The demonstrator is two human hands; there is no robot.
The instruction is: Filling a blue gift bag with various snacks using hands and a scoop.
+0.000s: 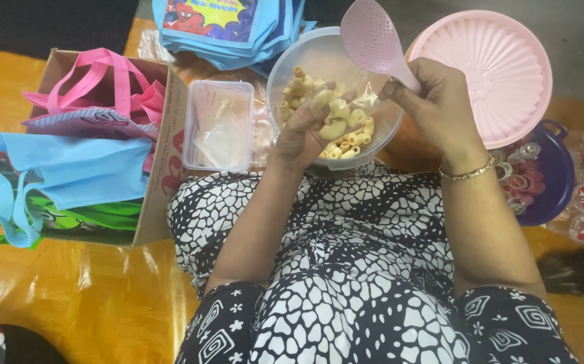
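My left hand [303, 131] holds a small clear plastic bag [346, 108] part filled with pale macaroni-shaped snacks, over a clear round bowl [285, 64] of the same snacks. My right hand [433, 101] grips the handle of a pink perforated scoop [371, 37], its head raised above the bowl's far rim. A gold bracelet sits on my right wrist. The bowl rests by my lap, which is covered in black-and-white patterned cloth.
A pink round lid [490, 64] lies right of the bowl, above a dark blue basin [558, 175] of small jelly cups. A clear rectangular box [218, 125] of plastic bags sits left. A cardboard box [160, 168] holds coloured tote bags. Blue bags [228, 27] are stacked behind.
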